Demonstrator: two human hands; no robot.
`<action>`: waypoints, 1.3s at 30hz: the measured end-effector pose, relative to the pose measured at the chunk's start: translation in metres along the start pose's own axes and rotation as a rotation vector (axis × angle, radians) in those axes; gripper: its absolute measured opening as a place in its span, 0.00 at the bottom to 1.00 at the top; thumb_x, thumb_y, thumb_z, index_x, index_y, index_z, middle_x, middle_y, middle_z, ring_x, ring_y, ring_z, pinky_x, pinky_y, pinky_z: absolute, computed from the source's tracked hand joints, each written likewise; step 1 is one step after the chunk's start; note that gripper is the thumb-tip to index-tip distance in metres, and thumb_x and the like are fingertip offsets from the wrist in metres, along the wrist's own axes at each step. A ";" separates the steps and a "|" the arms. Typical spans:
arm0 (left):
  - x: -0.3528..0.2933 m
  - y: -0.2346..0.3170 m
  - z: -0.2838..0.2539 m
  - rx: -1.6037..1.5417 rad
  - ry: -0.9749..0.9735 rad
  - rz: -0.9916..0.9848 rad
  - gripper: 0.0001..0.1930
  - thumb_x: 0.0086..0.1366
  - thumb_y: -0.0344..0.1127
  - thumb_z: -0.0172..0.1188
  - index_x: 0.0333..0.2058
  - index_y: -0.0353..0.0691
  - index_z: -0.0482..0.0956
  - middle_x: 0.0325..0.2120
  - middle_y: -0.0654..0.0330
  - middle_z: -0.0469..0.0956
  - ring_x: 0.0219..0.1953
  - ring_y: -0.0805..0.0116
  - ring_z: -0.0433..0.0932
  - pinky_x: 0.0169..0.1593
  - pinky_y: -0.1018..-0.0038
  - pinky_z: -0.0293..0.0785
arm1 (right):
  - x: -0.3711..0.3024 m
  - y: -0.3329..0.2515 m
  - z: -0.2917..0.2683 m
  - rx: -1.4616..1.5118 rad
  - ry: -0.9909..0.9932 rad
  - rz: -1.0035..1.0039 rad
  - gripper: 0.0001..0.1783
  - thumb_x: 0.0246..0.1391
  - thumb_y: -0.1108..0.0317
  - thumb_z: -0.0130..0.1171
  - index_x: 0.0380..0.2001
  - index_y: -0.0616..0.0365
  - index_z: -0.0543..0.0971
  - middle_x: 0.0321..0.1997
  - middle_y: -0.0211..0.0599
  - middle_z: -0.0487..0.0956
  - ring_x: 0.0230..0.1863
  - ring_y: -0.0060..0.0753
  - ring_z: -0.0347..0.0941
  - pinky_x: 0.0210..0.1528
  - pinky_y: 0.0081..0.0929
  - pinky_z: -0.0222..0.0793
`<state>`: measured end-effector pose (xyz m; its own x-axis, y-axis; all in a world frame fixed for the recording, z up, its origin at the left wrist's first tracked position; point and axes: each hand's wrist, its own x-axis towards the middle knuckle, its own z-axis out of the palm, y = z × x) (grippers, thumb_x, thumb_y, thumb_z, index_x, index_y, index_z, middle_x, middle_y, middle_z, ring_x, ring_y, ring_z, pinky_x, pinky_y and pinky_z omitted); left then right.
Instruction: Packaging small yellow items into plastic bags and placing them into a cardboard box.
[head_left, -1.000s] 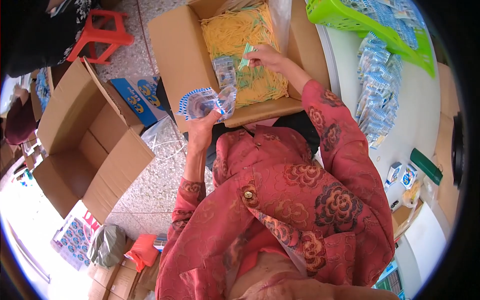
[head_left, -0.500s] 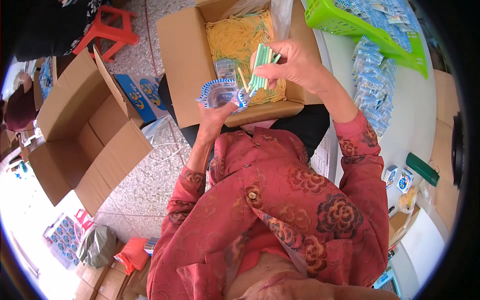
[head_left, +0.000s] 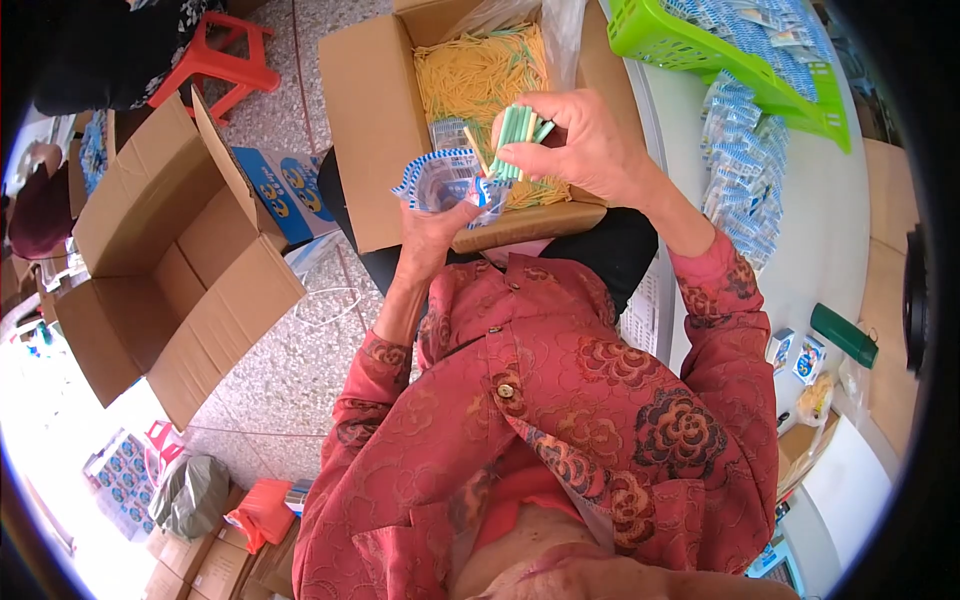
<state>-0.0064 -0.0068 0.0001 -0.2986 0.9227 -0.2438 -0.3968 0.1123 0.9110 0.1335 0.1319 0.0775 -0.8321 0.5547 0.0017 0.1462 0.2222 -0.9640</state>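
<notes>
My right hand pinches a bundle of short green and pale yellow sticks between thumb and fingers. Just left of it, my left hand grips a clear plastic bag with a blue-and-white checked edge. The bag's mouth gapes upward, and the lower ends of the bundle are close to its right side; whether they touch cannot be made out. Both hands are over a cardboard box on my lap. Loose yellow and green sticks fill it, and another printed bag lies on them, partly hidden.
An open cardboard box stands on the floor at left, near a red stool. On the white table at right are a green basket of filled packets, a heap of packets and a green case.
My right hand has shifted slightly down, bringing the stick bundle nearer to the bag. The bag's mouth looks a little wider and rounder. My left hand has hardly moved.
</notes>
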 end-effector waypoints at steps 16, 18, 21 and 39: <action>-0.007 -0.006 0.006 -0.177 -0.037 -0.112 0.20 0.48 0.25 0.64 0.41 0.38 0.69 0.34 0.64 0.72 0.37 0.75 0.71 0.41 0.77 0.70 | -0.011 -0.012 -0.008 -0.037 -0.046 -0.285 0.06 0.41 0.75 0.59 0.27 0.60 0.74 0.28 0.32 0.75 0.27 0.22 0.70 0.30 0.17 0.64; -0.008 -0.008 0.006 -0.186 -0.037 -0.124 0.21 0.48 0.26 0.64 0.41 0.38 0.69 0.34 0.64 0.72 0.38 0.75 0.71 0.41 0.77 0.70 | -0.012 -0.015 -0.009 0.072 -0.063 -0.155 0.06 0.41 0.76 0.59 0.27 0.61 0.74 0.28 0.31 0.75 0.28 0.20 0.70 0.30 0.17 0.64; -0.008 -0.008 0.005 -0.198 -0.045 -0.146 0.21 0.48 0.26 0.65 0.42 0.38 0.69 0.35 0.64 0.71 0.39 0.75 0.71 0.42 0.77 0.70 | -0.012 -0.015 -0.013 0.146 -0.089 -0.099 0.06 0.42 0.77 0.58 0.27 0.61 0.74 0.28 0.31 0.75 0.28 0.18 0.69 0.30 0.16 0.64; -0.007 -0.004 0.004 -0.055 -0.114 -0.082 0.18 0.51 0.28 0.61 0.42 0.36 0.70 0.34 0.63 0.74 0.37 0.76 0.71 0.43 0.76 0.69 | -0.003 -0.012 -0.011 -0.110 -0.184 -0.199 0.05 0.43 0.74 0.58 0.27 0.61 0.75 0.28 0.32 0.76 0.29 0.22 0.72 0.32 0.18 0.67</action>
<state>0.0006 -0.0119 -0.0007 -0.1643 0.9475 -0.2744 -0.4637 0.1713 0.8693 0.1407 0.1364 0.0925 -0.9317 0.3392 0.1301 0.0192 0.4036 -0.9147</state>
